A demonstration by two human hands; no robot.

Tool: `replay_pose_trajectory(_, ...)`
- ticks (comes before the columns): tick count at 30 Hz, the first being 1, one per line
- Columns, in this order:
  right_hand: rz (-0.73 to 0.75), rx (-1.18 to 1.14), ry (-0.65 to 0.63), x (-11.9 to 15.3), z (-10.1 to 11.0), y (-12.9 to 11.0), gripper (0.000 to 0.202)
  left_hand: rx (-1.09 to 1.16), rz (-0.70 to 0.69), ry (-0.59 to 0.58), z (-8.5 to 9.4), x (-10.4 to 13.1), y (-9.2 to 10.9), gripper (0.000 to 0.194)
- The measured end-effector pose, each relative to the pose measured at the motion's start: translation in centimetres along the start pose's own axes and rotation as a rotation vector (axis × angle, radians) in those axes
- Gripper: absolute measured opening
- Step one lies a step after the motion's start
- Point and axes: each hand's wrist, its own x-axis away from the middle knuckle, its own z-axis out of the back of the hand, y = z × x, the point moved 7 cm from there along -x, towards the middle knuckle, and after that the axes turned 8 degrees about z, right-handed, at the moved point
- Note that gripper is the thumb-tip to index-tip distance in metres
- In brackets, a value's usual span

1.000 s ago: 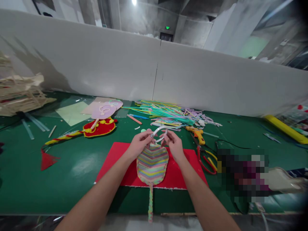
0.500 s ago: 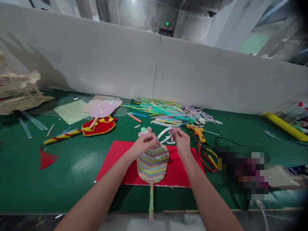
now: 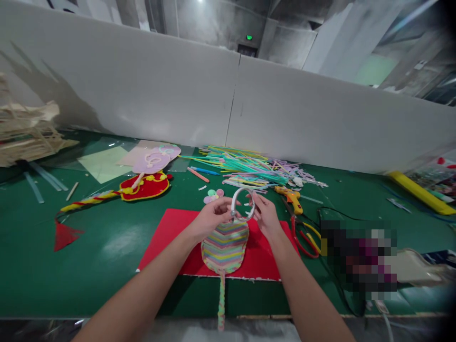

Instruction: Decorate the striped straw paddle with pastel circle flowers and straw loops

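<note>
A white tape ring [image 3: 234,203] is held upright between both hands. My left hand [image 3: 214,214] grips its left side, and my right hand [image 3: 264,212] has its fingers on the right side. Below the hands a striped pastel fan [image 3: 225,247] lies on a red board [image 3: 261,259], its braided handle [image 3: 221,301] reaching past the board's front edge. The fan's top is partly hidden by the ring and fingers. Small pastel discs [image 3: 211,194] sit just behind my left hand.
Pastel strips [image 3: 245,166] are heaped by the grey partition [image 3: 142,85]. An orange glue gun [image 3: 291,197] and red-handled pliers [image 3: 302,240] lie right. At left are a red fan [image 3: 147,187], a purple fan [image 3: 153,159] and a beige model [image 3: 28,133]. A yellow bar [image 3: 420,192] is far right.
The white loop between my hands has turned from a slanted, narrow view to a rounder, upright ring facing the camera. My hands stay close together above the fan.
</note>
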Motion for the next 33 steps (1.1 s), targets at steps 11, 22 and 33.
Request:
replay_pose_trajectory(11,-0.111,-0.031,-0.156,0.7,-1.1,0.7,0.032,0.216,-0.003,0.063,0.5,-0.2,0.1,0.025)
replay_pose_trajectory(22,-0.005,-0.168,-0.227,0.8,-1.0,-0.5,0.030,0.031,-0.039,0.194,1.6,-0.9,0.0,0.033)
replay_pose_trajectory(33,0.071,0.099,-0.368,1.5,-2.3,0.0,0.020,-0.043,-0.137,0.384,2.9,-0.6,0.6,0.039)
